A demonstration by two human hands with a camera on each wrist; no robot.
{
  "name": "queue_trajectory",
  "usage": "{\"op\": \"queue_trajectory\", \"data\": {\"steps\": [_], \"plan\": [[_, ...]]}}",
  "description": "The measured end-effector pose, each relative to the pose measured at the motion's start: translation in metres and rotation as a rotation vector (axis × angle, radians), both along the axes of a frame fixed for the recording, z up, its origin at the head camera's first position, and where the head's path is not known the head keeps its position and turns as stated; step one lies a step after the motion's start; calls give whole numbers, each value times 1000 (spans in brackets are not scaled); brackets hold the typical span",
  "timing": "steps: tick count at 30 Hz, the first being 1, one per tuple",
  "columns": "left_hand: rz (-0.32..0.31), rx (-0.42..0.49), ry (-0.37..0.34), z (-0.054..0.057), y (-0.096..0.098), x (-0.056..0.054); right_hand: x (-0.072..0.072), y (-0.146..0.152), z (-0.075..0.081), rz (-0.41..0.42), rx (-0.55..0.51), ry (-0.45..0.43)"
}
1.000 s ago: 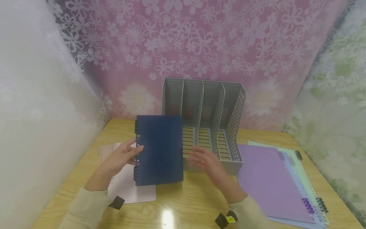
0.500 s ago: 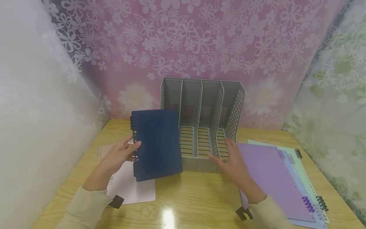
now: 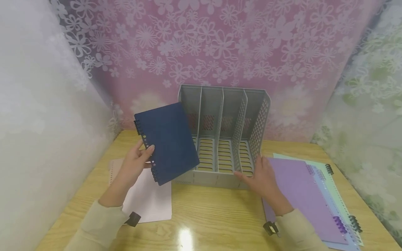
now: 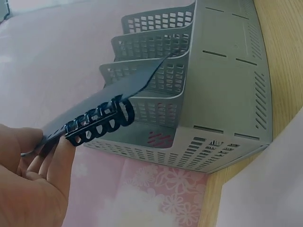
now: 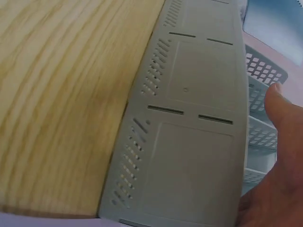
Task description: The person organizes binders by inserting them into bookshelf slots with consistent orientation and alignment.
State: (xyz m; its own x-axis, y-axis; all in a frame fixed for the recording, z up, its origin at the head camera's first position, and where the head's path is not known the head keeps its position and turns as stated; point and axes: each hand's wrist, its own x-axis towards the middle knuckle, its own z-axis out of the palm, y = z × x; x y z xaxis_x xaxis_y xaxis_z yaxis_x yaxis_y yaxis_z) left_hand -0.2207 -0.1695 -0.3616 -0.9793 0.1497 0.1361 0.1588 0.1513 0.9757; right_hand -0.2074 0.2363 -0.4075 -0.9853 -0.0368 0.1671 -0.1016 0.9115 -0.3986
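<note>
My left hand [image 3: 135,165] pinches a dark blue ring-bound notebook [image 3: 166,143] by its spine edge, thumb on the cover and fingers behind. The notebook is tilted, in front of the leftmost slot of a grey file organizer [image 3: 207,178]. Its black binding rings [image 4: 100,122] show close up in the left wrist view. At the organizer's front right corner, my right hand [image 3: 262,177] grips the side wall and front rim, its thumb reaching over the front. In the right wrist view the thumb [image 5: 279,106] lies along the rim beside the front panel [image 5: 189,165].
Pale pink notebooks [image 3: 150,202] lie on the wooden table [image 3: 207,216] at the left. To the right, a purple notebook [image 3: 298,195] overlaps a blue one and a green one [image 3: 340,198]. A flowered pink backdrop [image 3: 220,45] stands behind the organizer.
The blue notebook has risen and tilted, its top leaning left and its lower right corner lifted. My right hand has moved right, from the organizer's front to its right corner, and grips it.
</note>
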Motion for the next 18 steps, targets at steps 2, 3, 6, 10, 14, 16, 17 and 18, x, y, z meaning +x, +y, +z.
{"op": "queue_trajectory", "data": {"steps": [2, 3, 6, 10, 14, 16, 17, 18], "plan": [[23, 23, 8, 2, 2, 1, -1, 0, -2, -6, 23, -10], [33, 33, 11, 3, 2, 1, -2, 0, -3, -6, 34, -12], [72, 63, 28, 5, 5, 2, -2, 0, -7, -6, 68, -15], [137, 73, 96, 6, 11, 1, -4, 2, -10, 1, 100, 8], [189, 53, 171, 6, 16, -1, -6, 4, -11, 1, 115, 13], [204, 29, 225, 6, 18, -3, -5, 4, -11, -1, 113, -2], [208, 15, 257, 5, 20, -4, -4, 4, -11, -1, 109, -10], [215, -3, 290, 5, 21, -5, -4, 3, -11, -1, 105, -13]]}}
